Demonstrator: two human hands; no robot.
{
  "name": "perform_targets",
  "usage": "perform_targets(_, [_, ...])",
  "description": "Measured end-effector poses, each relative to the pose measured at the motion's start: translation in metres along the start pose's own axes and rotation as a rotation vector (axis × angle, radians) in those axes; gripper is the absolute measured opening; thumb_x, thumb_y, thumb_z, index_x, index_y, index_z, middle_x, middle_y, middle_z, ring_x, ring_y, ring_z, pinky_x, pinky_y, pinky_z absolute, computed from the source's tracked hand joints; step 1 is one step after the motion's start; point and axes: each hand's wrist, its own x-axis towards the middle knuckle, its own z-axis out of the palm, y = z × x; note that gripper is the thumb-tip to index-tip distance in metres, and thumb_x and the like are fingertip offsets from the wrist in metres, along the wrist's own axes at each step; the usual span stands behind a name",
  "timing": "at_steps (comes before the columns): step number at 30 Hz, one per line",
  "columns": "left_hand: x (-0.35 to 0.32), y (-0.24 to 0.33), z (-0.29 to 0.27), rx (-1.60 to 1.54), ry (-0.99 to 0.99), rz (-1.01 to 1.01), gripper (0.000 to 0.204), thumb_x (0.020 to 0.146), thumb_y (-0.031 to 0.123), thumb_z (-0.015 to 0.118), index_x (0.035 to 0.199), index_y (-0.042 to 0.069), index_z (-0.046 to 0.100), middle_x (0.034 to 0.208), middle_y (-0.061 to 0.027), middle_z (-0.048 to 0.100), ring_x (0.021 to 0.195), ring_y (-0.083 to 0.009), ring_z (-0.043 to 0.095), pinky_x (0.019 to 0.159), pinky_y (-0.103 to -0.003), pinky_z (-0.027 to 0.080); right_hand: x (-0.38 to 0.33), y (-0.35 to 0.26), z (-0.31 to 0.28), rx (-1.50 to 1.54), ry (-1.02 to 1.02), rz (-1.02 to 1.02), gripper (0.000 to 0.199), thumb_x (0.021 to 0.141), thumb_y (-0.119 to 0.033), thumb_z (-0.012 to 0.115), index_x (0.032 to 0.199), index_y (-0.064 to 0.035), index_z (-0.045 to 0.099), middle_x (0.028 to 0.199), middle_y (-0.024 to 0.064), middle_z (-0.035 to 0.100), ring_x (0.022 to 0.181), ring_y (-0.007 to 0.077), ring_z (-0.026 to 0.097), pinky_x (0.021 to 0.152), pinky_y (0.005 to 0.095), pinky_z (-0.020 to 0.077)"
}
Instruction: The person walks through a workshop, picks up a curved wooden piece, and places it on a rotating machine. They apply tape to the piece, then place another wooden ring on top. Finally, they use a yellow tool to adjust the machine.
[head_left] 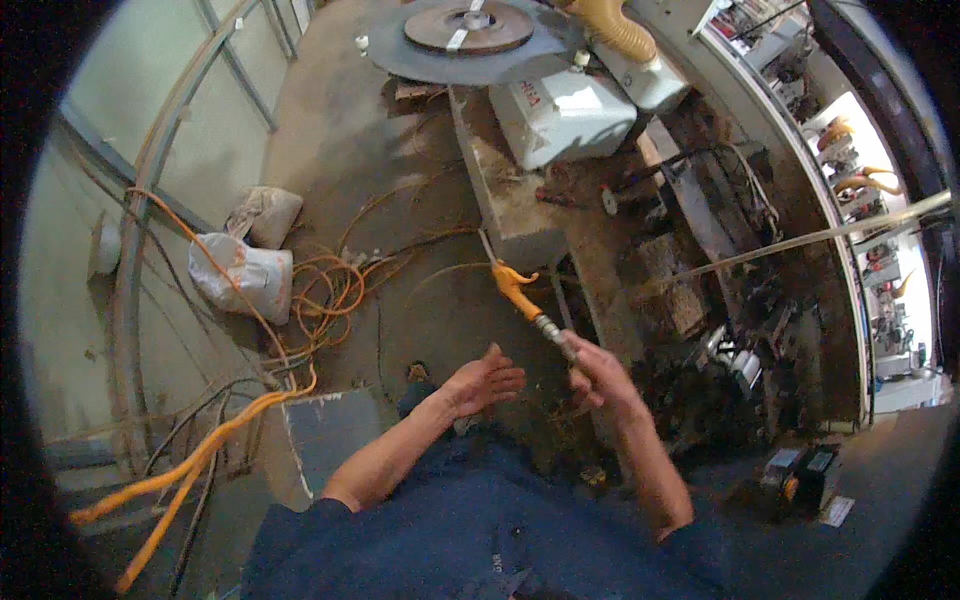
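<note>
Presently right hand (600, 375) grips the orange air gun (520, 295) at its hose fitting, held over the floor; left hand (487, 380) open, empty; gun judged light, rigid, best held by handle.

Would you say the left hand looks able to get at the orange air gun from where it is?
Probably yes: the left hand is open and empty, the orange air gun in the right hand is close ahead, nothing between.

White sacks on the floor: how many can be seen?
2. One larger white sack lies beside the coiled orange hose; a smaller greyish sack sits just behind it. Clutter may hide others.
</note>
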Motion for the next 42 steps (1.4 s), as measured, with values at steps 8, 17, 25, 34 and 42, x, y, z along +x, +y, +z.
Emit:
perform_targets(8, [0.012,0.215,0.08,-0.285,-0.809,0.736,0.08,0.085,0.067,0.053,0.145,0.016,0.039,0.148,-0.0085,0.043,0.14,-0.0381,0.032,0.114,-0.059,0.026,0.078,-0.045,0.078,0.368,-0.356,-0.078,0.066,0.097,-0.031,0.059,0.151,-0.0091,0.029,0.057,-0.0049,0.04,0.039,0.0026,0.03,0.034,0.0193,0.0266])
perform_targets(17, [0.112,0.407,0.072,-0.072,0.134,0.666,0.027,0.097,0.039,0.058,0.098,0.012,0.054,0.081,0.0001,0.058,0.083,-0.016,0.063,0.079,-0.035,0.054,0.201,-0.088,0.077,-0.502,0.496,-0.423,0.04,0.099,-0.029,0.057,0.13,-0.0029,0.058,0.071,0.0006,0.06,0.059,0.0098,0.052,0.057,0.0251,0.0434])
perform_targets(25, [0.29,0.49,0.121,1.353,0.748,0.699,0.061,0.095,0.049,0.044,0.118,-0.008,0.047,0.109,-0.031,0.062,0.102,-0.0467,0.061,0.088,-0.051,0.048,0.284,-0.158,0.013,0.148,0.166,-0.056,0.037,0.102,-0.025,0.049,0.127,0.0011,0.055,0.071,0.0019,0.056,0.052,0.0097,0.046,0.043,0.0255,0.0354])
perform_targets(34, [0.24,0.622,0.037,0.373,1.216,1.059,0.032,0.096,0.032,0.053,0.09,0.0,0.054,0.065,-0.0094,0.06,0.051,-0.0228,0.061,0.048,-0.037,0.052,0.304,-0.151,-0.069,-0.011,-0.025,-0.203,0.026,0.099,-0.012,0.053,0.12,0.0036,0.058,0.087,0.0099,0.066,0.072,0.0143,0.062,0.066,0.0273,0.0503])
perform_targets(42, [0.251,0.604,0.089,0.859,0.801,0.872,0.028,0.096,0.03,0.053,0.093,0.002,0.054,0.066,-0.0089,0.06,0.053,-0.0216,0.063,0.046,-0.036,0.051,0.302,-0.11,-0.055,-0.375,-0.429,-0.19,0.03,0.1,-0.016,0.053,0.125,-0.0019,0.061,0.101,0.0076,0.069,0.092,0.016,0.066,0.083,0.0308,0.0527])
